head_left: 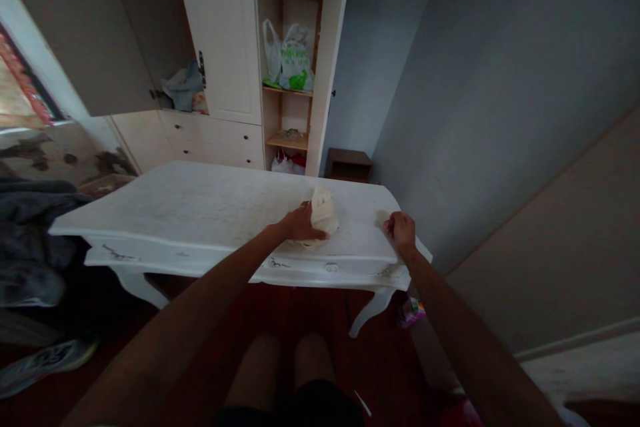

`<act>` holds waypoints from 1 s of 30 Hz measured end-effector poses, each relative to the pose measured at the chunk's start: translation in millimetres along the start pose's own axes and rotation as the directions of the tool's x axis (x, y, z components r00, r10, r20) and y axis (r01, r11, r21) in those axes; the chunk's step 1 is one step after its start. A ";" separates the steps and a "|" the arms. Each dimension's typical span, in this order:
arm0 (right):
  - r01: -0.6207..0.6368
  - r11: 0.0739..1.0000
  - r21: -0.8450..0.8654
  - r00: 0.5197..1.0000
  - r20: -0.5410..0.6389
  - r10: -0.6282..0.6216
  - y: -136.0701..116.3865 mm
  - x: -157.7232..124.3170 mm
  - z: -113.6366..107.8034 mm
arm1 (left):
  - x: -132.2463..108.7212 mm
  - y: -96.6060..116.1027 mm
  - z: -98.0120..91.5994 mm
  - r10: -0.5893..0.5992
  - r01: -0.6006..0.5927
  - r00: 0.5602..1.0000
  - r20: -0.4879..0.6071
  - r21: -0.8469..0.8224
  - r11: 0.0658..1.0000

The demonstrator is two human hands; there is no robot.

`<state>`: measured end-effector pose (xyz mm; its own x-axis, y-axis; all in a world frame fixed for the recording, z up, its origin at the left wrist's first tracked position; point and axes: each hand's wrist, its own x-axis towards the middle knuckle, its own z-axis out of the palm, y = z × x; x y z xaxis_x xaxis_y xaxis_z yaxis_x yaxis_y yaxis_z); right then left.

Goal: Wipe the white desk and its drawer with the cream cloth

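A crumpled cream cloth point(325, 211) rests on white table point(170, 203).

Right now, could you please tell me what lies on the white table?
A cream cloth, with the left hand on it. The tabletop beneath the cloth is hidden.

Nothing legible (blurred lettering point(294, 53) on bag point(297, 68))

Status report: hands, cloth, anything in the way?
Left hand holds cream cloth on white desk. Right hand curled at desk's right end. Bags in cupboard, beyond desk, clear of hands.
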<state>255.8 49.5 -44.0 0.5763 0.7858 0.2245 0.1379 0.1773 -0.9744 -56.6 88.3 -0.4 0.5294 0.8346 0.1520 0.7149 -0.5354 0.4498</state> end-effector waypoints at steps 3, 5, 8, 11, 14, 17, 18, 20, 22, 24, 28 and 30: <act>0.008 1.000 -0.028 1.000 0.007 -0.008 -1.2 -2.0 -0.2 | -9.3 -2.8 7.5 -0.050 0.049 0.997 0.057 0.031 0.998; 0.011 0.999 -0.046 1.000 0.011 -0.011 -1.9 -2.7 -0.3 | -13.5 -4.4 14.6 -0.065 0.064 0.997 0.032 0.054 0.996; 0.012 0.998 -0.069 1.000 0.015 -0.011 -2.9 -3.1 -0.6 | -17.6 -6.5 25.3 -0.066 0.071 0.996 -0.055 0.091 0.993; 0.014 0.996 -0.086 1.000 0.013 -0.013 -3.6 -3.7 -0.7 | -20.9 -6.2 31.3 -0.024 0.044 0.988 -0.154 0.126 0.991; 0.019 0.995 -0.099 1.000 0.003 -0.019 -3.5 -4.3 -1.2 | -24.2 -3.6 32.1 -0.009 0.035 0.976 -0.217 0.114 0.993; 0.021 0.993 -0.118 1.000 -0.009 -0.022 -3.4 -4.1 -2.0 | -26.7 -1.9 30.8 -0.008 0.029 0.971 -0.241 0.085 0.996; 0.021 0.992 -0.123 1.000 -0.017 -0.023 -3.4 -3.8 -2.2 | -27.2 -1.8 30.4 -0.005 0.023 0.971 -0.239 0.075 0.997; 0.021 0.991 -0.131 0.999 -0.037 -0.026 -3.6 -3.1 -2.3 | -27.8 -2.2 29.8 0.006 0.006 0.975 -0.223 0.054 0.998; 0.022 0.990 -0.138 0.998 -0.057 -0.030 -3.6 -2.6 -1.9 | -28.0 -2.6 29.5 0.007 -0.001 0.979 -0.205 0.031 1.000; 0.022 0.989 -0.144 0.997 -0.072 -0.033 -3.5 -2.4 -1.4 | -28.2 -2.6 28.5 0.002 0.000 0.980 -0.197 0.010 1.000; 0.022 0.989 -0.147 0.996 -0.082 -0.034 -3.4 -2.8 -1.5 | -29.6 -2.2 22.1 0.017 -0.028 0.983 -0.185 -0.058 0.998; 0.021 0.989 -0.145 0.996 -0.082 -0.033 -3.5 -3.1 -1.9 | -30.6 -2.2 17.6 0.057 -0.077 0.983 -0.172 -0.107 0.991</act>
<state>255.1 45.3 -41.3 0.6352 0.7285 0.2564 0.2656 0.1057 -0.9583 -66.4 61.6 -21.6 0.4831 0.8123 0.3267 0.6193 -0.5808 0.5282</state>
